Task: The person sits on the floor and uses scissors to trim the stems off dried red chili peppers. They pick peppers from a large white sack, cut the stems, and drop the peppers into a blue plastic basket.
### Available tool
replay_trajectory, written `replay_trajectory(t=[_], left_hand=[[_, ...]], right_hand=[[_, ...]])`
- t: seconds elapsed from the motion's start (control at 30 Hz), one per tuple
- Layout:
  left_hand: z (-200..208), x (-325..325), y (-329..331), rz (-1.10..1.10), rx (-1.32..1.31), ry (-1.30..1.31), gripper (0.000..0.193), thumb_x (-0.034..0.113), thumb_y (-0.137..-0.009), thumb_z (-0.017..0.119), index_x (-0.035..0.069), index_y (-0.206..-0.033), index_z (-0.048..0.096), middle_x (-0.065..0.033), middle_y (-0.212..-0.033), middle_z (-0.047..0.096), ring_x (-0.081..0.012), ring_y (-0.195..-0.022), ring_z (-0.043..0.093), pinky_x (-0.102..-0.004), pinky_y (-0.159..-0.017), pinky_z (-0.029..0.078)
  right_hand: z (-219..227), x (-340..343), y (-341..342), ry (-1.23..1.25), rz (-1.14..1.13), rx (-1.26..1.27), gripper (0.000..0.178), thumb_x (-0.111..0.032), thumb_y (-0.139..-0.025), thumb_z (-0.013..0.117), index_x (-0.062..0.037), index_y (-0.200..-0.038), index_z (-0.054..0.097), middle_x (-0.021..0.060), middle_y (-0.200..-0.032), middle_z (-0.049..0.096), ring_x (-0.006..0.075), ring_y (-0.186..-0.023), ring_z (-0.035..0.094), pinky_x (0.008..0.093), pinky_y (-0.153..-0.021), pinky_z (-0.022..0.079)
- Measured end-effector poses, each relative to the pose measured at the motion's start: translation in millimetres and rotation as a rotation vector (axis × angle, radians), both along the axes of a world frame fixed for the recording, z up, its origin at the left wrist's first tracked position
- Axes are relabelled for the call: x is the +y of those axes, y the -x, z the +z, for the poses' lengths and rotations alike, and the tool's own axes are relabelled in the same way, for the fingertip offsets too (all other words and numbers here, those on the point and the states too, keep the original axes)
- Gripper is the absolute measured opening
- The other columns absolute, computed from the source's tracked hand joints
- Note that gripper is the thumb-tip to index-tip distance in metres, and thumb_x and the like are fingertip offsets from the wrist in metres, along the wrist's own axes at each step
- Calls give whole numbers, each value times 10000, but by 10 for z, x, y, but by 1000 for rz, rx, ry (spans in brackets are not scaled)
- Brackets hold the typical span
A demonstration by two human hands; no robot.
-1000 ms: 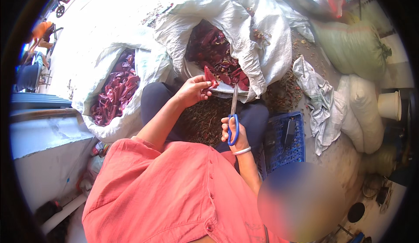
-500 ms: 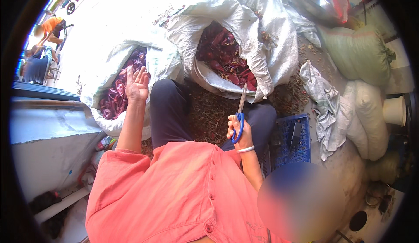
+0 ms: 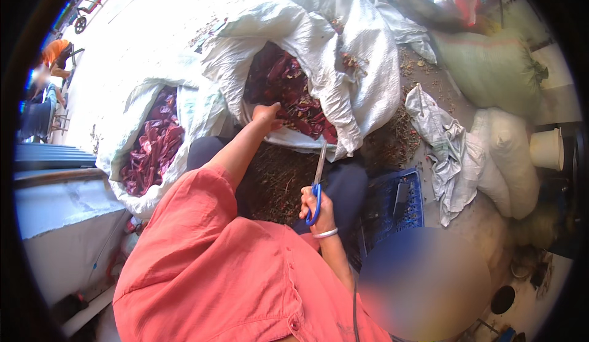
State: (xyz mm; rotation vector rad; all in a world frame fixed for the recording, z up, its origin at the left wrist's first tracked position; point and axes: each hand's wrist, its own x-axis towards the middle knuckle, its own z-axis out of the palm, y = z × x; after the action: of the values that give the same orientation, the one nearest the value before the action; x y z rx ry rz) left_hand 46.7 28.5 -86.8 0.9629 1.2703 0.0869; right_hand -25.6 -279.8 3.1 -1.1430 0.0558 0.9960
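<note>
L hand (image 3: 266, 118) at white sack (image 3: 331, 87), prob. picking dark-red pieces (image 3: 293, 90) — part-hidden, can't tell if closed — R hand (image 3: 322, 210) grips scissors (image 3: 318, 184); next move needs a secure pinch.

No lettering, number, label or sign can be read here — not one word.

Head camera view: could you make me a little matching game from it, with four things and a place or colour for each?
1. Scissors
2. Left hand
3. Crate
4. Wristband

A. White, around the right wrist
B. At the mouth of an open white sack of dark red pieces
C. Held in the right hand
D. Blue, beside the right leg

Right pairs: 1-C, 2-B, 3-D, 4-A
</note>
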Motion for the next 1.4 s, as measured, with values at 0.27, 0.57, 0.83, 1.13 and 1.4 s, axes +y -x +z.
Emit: replay_trajectory(t=[0.27,0.57,0.83,1.13,1.4], left_hand=[[-267,52,-181,-139,40,-214,339,270,-872,669,28,-1097,593,-87,-812,640,-186,-472,572,-304,-376,409],[910,-266,563,-605,-452,-349,370,206,-952,603,45,-1279,542,-20,-953,666,-71,-637,596,-225,-543,510],[1371,-672,1236,-763,-485,-455,203,152,-909,668,41,-1079,660,22,-781,607,-57,-621,539,-236,-561,456],[1523,-741,1475,-811,-534,-1219,169,66,-798,718,-10,-940,667,-123,-768,596,-265,-685,616,-348,-608,484],[1604,-900,1564,-737,-386,-740,187,174,-893,684,27,-1008,674,-31,-839,642,-106,-686,593,-284,-588,488]], right_hand=[[8,59,-128,15,22,36,251,-272,-943,628,-30,-985,575,-15,-705,498,51,-506,492,220,-454,466],[264,92,-205,157,165,-393,393,-355,-862,725,-14,-985,576,4,-730,588,53,-588,522,224,-509,442],[658,79,-20,417,279,-1162,495,-352,-724,831,4,-930,555,93,-694,531,284,-618,540,396,-590,469],[989,-20,170,677,344,-1251,489,-383,-681,846,-9,-873,595,116,-697,578,299,-610,573,412,-577,464],[980,-76,140,588,371,-1123,448,-400,-719,819,-34,-742,563,134,-632,605,320,-557,610,421,-522,458]])
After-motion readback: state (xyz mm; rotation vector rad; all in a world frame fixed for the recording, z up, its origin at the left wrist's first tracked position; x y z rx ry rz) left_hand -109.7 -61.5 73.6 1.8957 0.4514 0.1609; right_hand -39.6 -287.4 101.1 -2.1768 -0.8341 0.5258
